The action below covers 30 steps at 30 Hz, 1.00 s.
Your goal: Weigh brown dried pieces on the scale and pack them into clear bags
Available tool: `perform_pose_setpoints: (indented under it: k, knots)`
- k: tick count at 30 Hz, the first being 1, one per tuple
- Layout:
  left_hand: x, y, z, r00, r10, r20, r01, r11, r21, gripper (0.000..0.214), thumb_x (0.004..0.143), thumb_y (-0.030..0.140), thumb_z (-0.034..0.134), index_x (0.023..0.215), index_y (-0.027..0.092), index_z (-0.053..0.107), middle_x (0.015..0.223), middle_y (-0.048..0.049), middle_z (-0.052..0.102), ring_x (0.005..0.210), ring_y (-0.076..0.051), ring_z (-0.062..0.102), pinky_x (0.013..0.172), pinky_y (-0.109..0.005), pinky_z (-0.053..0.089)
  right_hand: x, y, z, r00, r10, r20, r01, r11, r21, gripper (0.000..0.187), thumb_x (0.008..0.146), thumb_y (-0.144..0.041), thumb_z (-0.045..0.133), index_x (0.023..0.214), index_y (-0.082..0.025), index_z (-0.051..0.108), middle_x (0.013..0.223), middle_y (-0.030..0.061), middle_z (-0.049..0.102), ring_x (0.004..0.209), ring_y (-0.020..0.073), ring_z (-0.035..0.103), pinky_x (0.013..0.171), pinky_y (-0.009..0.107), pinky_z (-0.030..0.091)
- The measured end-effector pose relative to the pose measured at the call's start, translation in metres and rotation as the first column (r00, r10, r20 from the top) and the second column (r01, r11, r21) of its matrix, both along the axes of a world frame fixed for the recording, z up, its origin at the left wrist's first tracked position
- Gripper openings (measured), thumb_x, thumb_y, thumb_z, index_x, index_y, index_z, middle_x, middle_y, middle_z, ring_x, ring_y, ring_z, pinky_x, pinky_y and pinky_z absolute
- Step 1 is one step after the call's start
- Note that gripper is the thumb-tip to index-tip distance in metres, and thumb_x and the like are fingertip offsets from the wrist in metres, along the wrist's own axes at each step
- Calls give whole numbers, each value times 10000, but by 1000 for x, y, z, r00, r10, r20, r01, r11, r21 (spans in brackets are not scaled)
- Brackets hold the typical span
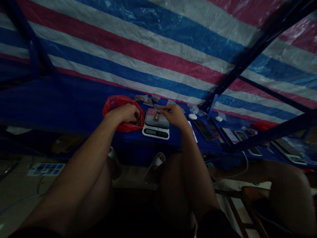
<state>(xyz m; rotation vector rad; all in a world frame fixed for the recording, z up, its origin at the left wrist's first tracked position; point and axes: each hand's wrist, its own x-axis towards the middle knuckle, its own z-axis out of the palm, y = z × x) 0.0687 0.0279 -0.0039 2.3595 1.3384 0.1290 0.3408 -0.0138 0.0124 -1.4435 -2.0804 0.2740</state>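
My left hand reaches into an open red plastic bag, its fingers curled at small brown pieces; what they grip is hidden. Right of the bag stands a white kitchen scale with a dark, shiny top and a small display. A small, pale, cup-like thing with a dark opening is on that top. Over it, my right hand has thumb and fingertips brought together near its rim. Too dim to tell what, if anything, is pinched there.
Small clear bags with brown contents lie behind the scale. To the right are a white rounded case, a dark phone, a blue frame post and another scale. Another person's bent leg is at right. Striped sheeting hangs behind.
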Motion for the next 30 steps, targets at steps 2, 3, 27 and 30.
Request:
perform_pose_setpoints:
  k: [2, 3, 27, 30]
  knots:
    - [0, 0, 3, 1000, 8, 5, -8, 999, -40, 271, 793, 166, 715, 982, 269, 879, 942, 2, 866, 828, -179, 777, 739, -224, 531, -2, 1, -1, 999, 3, -38, -4, 1000, -9, 204, 985, -209, 697, 1058, -210, 888, 1094, 109, 860, 987, 267, 787, 911, 400, 585]
    - [-1, 0, 5, 1000, 17, 5, -16, 998, -55, 291, 803, 164, 706, 1008, 271, 883, 955, 1, 868, 845, -181, 783, 749, -225, 536, -2, 1, -1, 998, -7, -64, 7, 1000, 0, 204, 992, -222, 695, 1065, -209, 885, 1102, 109, 859, 993, 264, 786, 918, 399, 585]
    - [85, 5, 45, 987, -82, 138, 48, 971, 235, 254, 871, 209, 729, 1063, 225, 894, 974, -78, 860, 890, -228, 767, 772, -308, 500, 10, 18, -21, 955, -53, -293, 56, 998, 0, 207, 928, -219, 660, 1004, -190, 850, 976, 78, 850, 919, 237, 781, 885, 385, 614]
    - [85, 3, 45, 989, -77, 126, 44, 968, 248, 252, 864, 214, 745, 1068, 218, 892, 981, -88, 857, 913, -244, 769, 789, -318, 503, 10, 17, -23, 944, -45, -328, 30, 998, -49, 174, 905, -237, 714, 1010, -185, 843, 987, 86, 855, 932, 246, 797, 876, 383, 626]
